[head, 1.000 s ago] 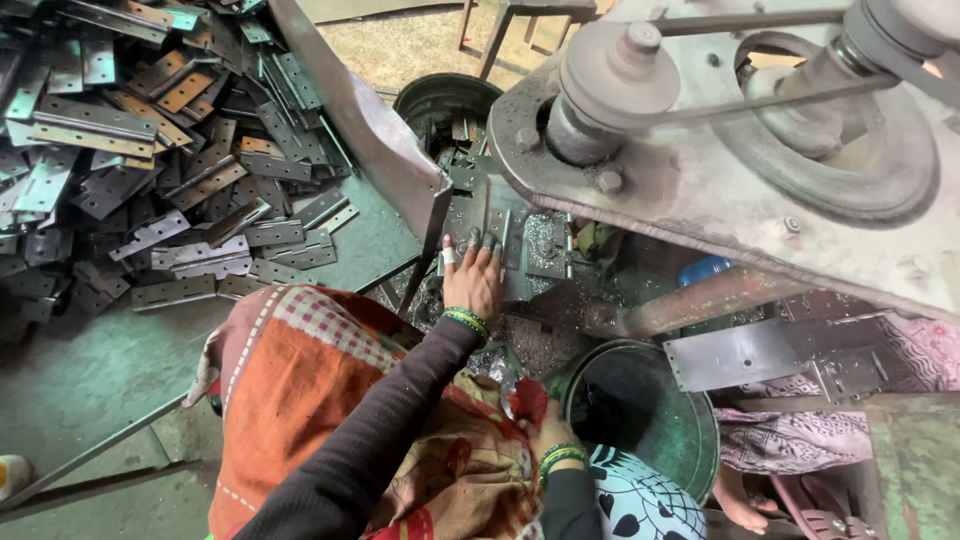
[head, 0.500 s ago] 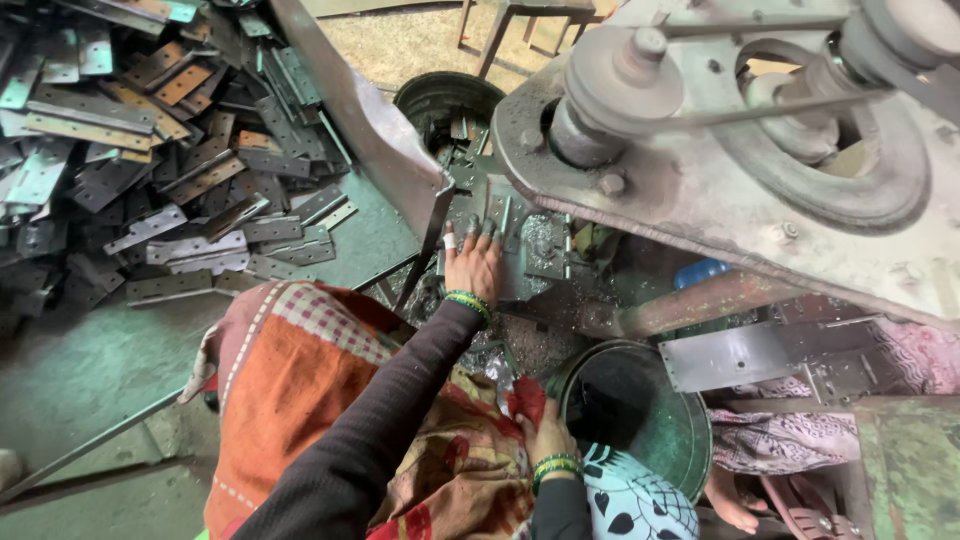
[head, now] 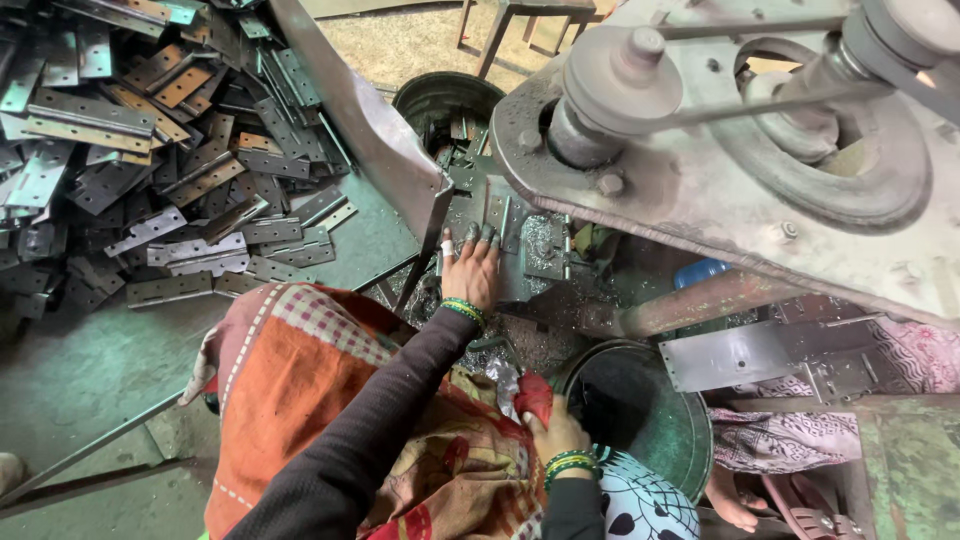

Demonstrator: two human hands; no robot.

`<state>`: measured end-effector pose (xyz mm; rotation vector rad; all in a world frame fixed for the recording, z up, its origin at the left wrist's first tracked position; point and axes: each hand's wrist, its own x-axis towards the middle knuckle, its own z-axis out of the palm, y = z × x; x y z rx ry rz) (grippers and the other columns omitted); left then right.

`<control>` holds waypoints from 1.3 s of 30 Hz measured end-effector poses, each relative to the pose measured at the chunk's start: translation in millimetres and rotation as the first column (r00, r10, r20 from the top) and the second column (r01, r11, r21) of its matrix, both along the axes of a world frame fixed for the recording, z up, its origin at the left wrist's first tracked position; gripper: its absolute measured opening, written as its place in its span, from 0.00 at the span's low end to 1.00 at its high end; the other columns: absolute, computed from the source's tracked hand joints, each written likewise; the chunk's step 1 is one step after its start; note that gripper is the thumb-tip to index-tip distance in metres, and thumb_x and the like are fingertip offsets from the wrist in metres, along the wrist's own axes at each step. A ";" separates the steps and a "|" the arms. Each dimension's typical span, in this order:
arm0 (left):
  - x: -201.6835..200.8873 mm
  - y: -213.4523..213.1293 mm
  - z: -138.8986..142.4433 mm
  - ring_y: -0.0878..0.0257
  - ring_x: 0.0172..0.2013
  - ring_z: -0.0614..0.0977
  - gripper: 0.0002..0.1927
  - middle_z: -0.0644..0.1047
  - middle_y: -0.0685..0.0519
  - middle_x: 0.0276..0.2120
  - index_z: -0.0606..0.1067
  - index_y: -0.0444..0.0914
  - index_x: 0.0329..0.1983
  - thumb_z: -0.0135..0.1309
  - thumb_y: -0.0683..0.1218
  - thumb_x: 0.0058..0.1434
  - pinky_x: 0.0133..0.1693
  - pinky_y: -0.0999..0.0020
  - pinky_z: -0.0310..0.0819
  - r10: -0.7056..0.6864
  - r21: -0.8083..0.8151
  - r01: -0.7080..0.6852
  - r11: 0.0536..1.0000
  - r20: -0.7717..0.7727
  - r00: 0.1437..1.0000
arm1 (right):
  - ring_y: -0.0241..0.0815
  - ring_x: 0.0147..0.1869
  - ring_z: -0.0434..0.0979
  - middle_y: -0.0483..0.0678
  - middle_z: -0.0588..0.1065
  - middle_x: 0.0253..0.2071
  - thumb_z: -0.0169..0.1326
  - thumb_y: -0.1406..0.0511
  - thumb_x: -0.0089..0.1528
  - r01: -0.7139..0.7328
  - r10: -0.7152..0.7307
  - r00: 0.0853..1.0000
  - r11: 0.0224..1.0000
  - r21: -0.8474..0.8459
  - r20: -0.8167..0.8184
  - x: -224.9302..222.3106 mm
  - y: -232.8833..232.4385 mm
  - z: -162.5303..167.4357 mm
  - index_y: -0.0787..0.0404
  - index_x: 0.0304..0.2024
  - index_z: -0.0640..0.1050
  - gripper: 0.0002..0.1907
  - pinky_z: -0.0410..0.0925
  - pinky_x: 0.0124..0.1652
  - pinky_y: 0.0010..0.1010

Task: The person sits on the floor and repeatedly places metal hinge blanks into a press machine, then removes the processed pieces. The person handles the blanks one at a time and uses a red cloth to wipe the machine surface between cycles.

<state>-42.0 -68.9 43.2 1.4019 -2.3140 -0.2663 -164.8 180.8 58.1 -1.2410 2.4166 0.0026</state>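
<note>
Closest in, the right hand (head: 556, 436) sits low by the lap, fingers curled around a bunched bit of red patterned cloth (head: 533, 395), so it's gripping fabric and nothing metal. Green bangles on that wrist. Just right of it is one round dark-green metal tub (head: 672, 440); its inside is too dark to see into, and the lower edge is cut off behind a black-and-white patterned cloth.

Further out, the left hand (head: 472, 268) reaches forward on a dark sleeve, also with green bangles. It's spread flat, fingers loose and extended, pressing down on a small flat grey steel plate (head: 497, 215) that lies on the bed of the grey press machine (head: 720, 190). I can't tell if it actually grips the plate or just rests on it, since the fingertips run under the machine's shadow. Right of the fingers there's a bed of silvery metal shavings (head: 540, 235).

Beyond the left hand sits a second round dark metal bucket (head: 440, 100) with scrap bits inside, half hidden by a slanted steel chute (head: 360, 120).

Far to the left of both hands is a big heap of rectangular punched steel hinge plates (head: 140, 150), some grey, some rusty orange. Way too many to count, dozens at least, and the pile runs off the frame.
</note>
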 end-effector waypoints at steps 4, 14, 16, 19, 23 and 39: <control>-1.2 -3.0 0.0 0.51 0.62 0.71 0.23 0.73 0.46 0.58 0.72 0.37 0.63 0.44 0.44 0.65 0.68 0.36 0.39 -0.020 -0.032 0.020 0.999 -0.020 1.000 | 0.69 0.53 0.77 0.65 0.77 0.48 0.58 0.51 0.59 0.092 -0.092 0.995 0.996 -0.012 0.047 9.5 7.1 -36.5 0.52 0.59 0.64 0.30 0.70 0.51 0.55; -8.9 -5.6 14.7 0.54 0.68 0.67 0.24 0.72 0.52 0.62 0.70 0.39 0.66 0.44 0.42 0.65 0.73 0.37 0.43 0.003 0.104 -0.012 0.995 0.086 0.996 | 0.66 0.50 0.80 0.62 0.80 0.45 0.56 0.45 0.61 -0.044 0.048 0.999 0.989 0.139 -0.024 -23.4 -9.9 19.3 0.54 0.53 0.69 0.27 0.71 0.51 0.54; -15.5 -12.1 15.6 0.54 0.67 0.67 0.25 0.71 0.49 0.64 0.70 0.38 0.66 0.45 0.42 0.64 0.70 0.39 0.47 0.022 0.065 -0.025 0.998 0.049 0.999 | 0.66 0.50 0.80 0.62 0.80 0.45 0.56 0.46 0.61 -0.031 0.039 0.998 0.991 0.134 -0.056 -19.0 -8.0 24.6 0.54 0.53 0.69 0.27 0.72 0.50 0.55; -18.9 -17.6 11.8 0.53 0.68 0.67 0.25 0.70 0.49 0.65 0.69 0.38 0.66 0.45 0.43 0.65 0.67 0.42 0.50 0.028 0.060 -0.030 0.998 0.032 0.999 | 0.67 0.48 0.81 0.63 0.79 0.44 0.55 0.47 0.62 -0.011 0.013 0.999 0.996 0.090 -0.029 -4.6 0.0 5.6 0.54 0.58 0.65 0.30 0.73 0.48 0.55; -14.6 -15.7 6.9 0.52 0.65 0.67 0.25 0.70 0.49 0.64 0.68 0.37 0.66 0.45 0.46 0.66 0.65 0.37 0.48 0.046 0.010 -0.045 0.999 -0.107 0.993 | 0.70 0.49 0.78 0.64 0.78 0.44 0.59 0.51 0.59 0.102 -0.102 0.995 0.994 0.041 0.011 7.7 9.1 -37.9 0.50 0.60 0.63 0.31 0.71 0.48 0.58; -7.4 -26.1 15.6 0.46 0.66 0.61 0.34 0.65 0.50 0.67 0.61 0.43 0.73 0.42 0.46 0.60 0.60 0.31 0.55 -0.020 -0.083 0.020 0.996 0.004 1.000 | 0.69 0.46 0.80 0.63 0.80 0.39 0.56 0.45 0.58 0.063 -0.063 0.998 0.998 -0.025 -0.017 -0.7 17.1 -20.3 0.51 0.53 0.69 0.28 0.72 0.45 0.57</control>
